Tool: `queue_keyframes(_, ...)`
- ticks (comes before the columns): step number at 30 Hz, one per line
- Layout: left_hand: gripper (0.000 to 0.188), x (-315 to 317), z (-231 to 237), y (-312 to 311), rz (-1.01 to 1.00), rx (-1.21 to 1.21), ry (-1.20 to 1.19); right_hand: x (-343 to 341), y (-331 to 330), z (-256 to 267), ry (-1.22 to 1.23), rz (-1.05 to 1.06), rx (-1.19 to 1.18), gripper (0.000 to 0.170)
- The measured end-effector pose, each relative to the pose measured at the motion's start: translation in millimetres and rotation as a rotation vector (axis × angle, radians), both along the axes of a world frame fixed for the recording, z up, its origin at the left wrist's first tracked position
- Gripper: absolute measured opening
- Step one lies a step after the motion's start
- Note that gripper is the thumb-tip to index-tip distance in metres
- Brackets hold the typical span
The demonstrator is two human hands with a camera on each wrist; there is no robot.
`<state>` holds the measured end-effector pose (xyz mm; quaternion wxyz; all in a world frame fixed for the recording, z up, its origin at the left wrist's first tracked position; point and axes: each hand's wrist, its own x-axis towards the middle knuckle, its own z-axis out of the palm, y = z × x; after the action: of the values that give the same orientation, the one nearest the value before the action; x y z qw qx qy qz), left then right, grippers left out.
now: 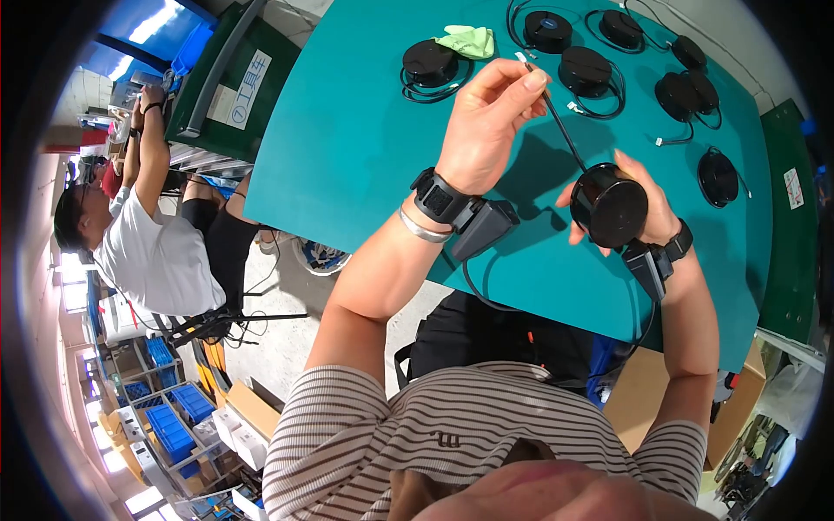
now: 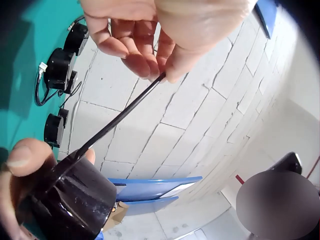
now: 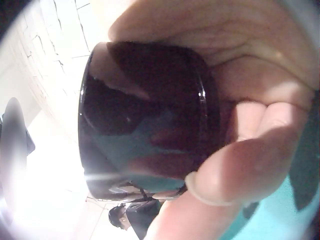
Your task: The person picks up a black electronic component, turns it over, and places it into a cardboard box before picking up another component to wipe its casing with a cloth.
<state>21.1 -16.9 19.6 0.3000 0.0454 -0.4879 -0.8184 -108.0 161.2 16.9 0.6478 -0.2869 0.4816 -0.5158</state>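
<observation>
My right hand (image 1: 653, 201) grips a glossy black cylinder (image 1: 608, 207), fingers curled round its side; the right wrist view shows the cylinder (image 3: 145, 120) large against the palm. A black cable (image 1: 565, 130) runs up from it, pulled straight. Between thumb and fingertips my left hand (image 1: 486, 122) pinches the cable near its far end, where a small white plug (image 1: 521, 57) pokes out above the fingers. In the left wrist view the cable (image 2: 120, 117) stretches taut from the cylinder (image 2: 75, 200) to the pinching fingers. Both hands are raised over the green table.
Several similar black cylinders with coiled cables, one of them at the right (image 1: 718, 178), lie along the far and right parts of the green table (image 1: 347, 156). A pale green cloth (image 1: 466, 41) touches one. Another person (image 1: 156, 252) sits at the left by a dark green cabinet (image 1: 221, 95).
</observation>
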Motion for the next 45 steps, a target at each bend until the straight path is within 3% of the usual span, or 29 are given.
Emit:
queue_keyframes(11, 0.023, 1, 2, -2, 0.145, -0.176, 0.046, -1, 2, 2, 0.046, 0.057, -0.009, 0.08)
queue_keyframes(27, 0.019, 3, 0, -6, 0.005, -0.081, 0.028, 5, 2, -3, 0.071, -0.036, 0.043, 0.083)
queue_keyframes(36, 0.018, 3, 0, -7, -0.024, -0.073, 0.028, 0, 2, 1, 0.026, 0.067, -0.001, 0.076)
queue_keyframes(38, 0.017, 3, -1, -8, -0.034, -0.061, 0.034, 5, 1, 0, 0.085, -0.03, 0.009, 0.083)
queue_keyframes(45, 0.017, 3, -2, -8, -0.046, -0.033, 0.012, 6, 1, 0, 0.072, -0.031, 0.008, 0.083)
